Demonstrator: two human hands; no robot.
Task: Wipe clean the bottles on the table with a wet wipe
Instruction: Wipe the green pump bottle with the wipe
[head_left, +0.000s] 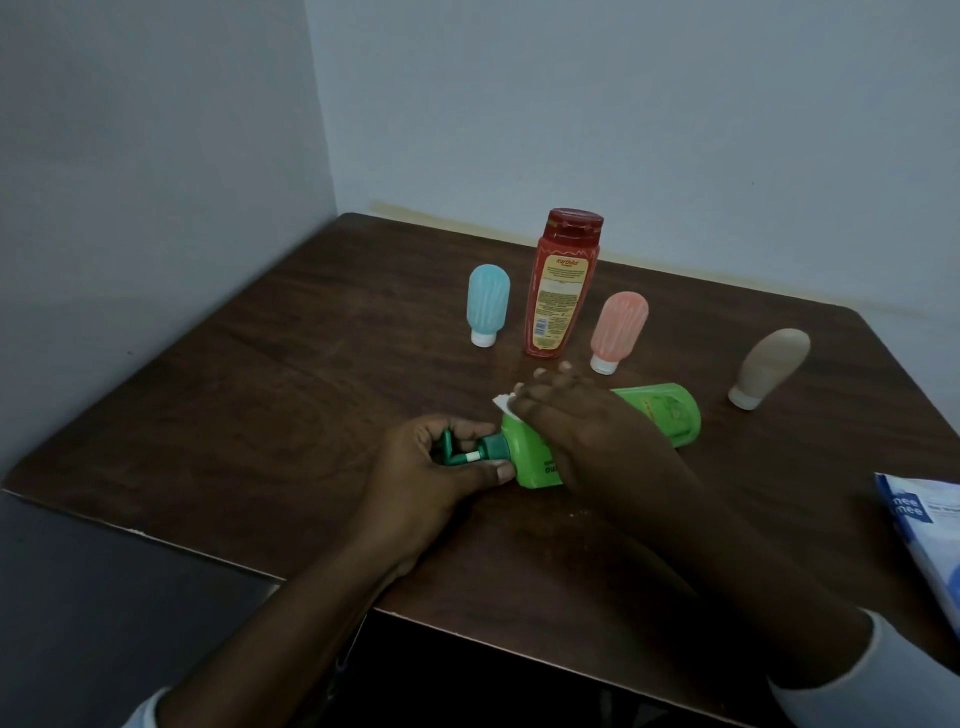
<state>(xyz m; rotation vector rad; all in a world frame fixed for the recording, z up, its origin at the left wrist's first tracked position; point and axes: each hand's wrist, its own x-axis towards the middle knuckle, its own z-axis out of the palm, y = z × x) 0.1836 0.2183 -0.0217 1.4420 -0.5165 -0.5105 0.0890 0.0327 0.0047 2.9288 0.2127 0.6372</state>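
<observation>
Green pump bottle lying sideways at centre of desk, left grip clasping its pump neck, right grip flat, fingers straight, pressing white wet wipe onto bottle body

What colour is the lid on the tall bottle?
The lid is dark red, in the head view.

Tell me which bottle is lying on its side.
The green pump bottle, gripped at its pump by the left hand, the right hand pressing a wipe on it. The red bottle, blue bottle, pink bottle and beige bottle stand upright.
</observation>
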